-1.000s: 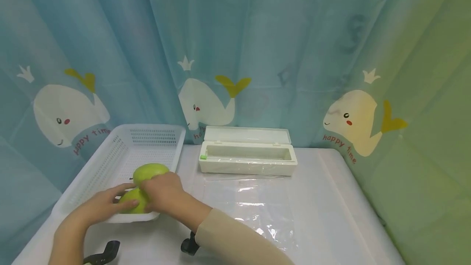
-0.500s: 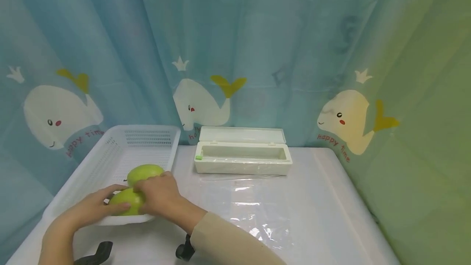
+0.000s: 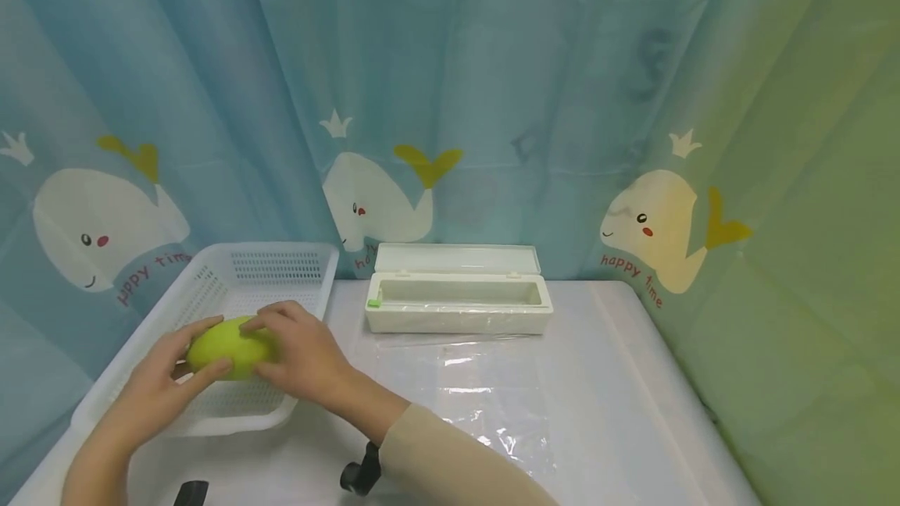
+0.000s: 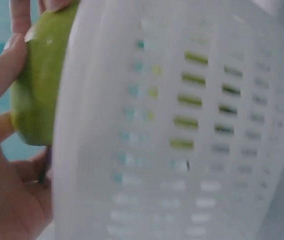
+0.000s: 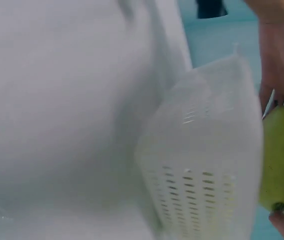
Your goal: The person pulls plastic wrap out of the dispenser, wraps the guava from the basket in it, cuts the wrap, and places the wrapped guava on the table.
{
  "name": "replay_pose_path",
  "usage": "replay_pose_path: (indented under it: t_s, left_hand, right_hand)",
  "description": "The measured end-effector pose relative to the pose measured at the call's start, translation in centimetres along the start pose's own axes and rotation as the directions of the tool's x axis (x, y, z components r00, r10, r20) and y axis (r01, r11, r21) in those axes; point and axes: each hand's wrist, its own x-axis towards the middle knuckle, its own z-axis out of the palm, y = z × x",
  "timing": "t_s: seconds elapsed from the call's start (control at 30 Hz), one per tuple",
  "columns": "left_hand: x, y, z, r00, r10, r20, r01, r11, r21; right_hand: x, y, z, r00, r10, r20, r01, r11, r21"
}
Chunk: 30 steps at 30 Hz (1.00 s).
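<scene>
Both hands hold a green pear [image 3: 230, 350] over the near part of a white slotted basket [image 3: 242, 422]. My left hand [image 3: 156, 383] grips one end, thumb in front and fingers behind. At the other end, my right hand [image 3: 308, 351] pinches it between thumb and fingers. In the left wrist view the pear [image 4: 40, 85] shows past the basket's rim, its dark stem toward the left palm. The right wrist view shows the pear's [image 5: 277, 160] dark blossom end by a right fingertip. A second pear is hidden in the head view; green shows through the basket slots.
A white cling film box [image 3: 460, 318] with its lid raised stands at the back of the table. Clear film [image 3: 478, 404] lies spread in front of it. A black strap end [image 3: 362, 475] shows near the right forearm. A whale-print curtain [image 3: 492, 100] hangs behind.
Two pears showed before; now one shows, raised between the hands. The right hand has moved up and left and its thumb has come round the pear. The head view has turned slightly right.
</scene>
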Motion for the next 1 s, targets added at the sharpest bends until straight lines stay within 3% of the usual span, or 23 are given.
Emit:
replay_pose_path:
  t_s: [0.13,0.27,0.47,0.77,1.0]
  left_hand:
    - [-0.1,1.4,0.4,0.998,0.004,-0.057,-0.005,1.000,-0.010]
    - [-0.2,2.9,1.0,0.996,0.026,-0.088,-0.027,1.000,-0.010]
    - [0.2,5.1,2.8,0.996,0.047,-0.078,-0.047,0.999,0.003]
    - [0.6,7.3,5.8,0.999,0.045,-0.004,-0.045,0.999,-0.026]
    - [1.1,8.6,7.9,0.995,0.097,0.035,-0.094,0.991,-0.092]
  right_hand:
    - [-0.9,0.5,-0.9,0.998,0.049,-0.047,-0.040,0.983,0.179]
    - [-1.8,1.3,-1.9,0.997,0.078,-0.030,-0.064,0.945,0.321]
    - [-3.8,2.7,-3.2,0.992,0.125,-0.029,-0.097,0.882,0.461]
    - [-7.6,4.4,-5.2,0.983,0.138,-0.121,-0.064,0.876,0.479]
    - [-10.2,5.9,-6.6,0.973,0.180,-0.146,-0.075,0.839,0.539]
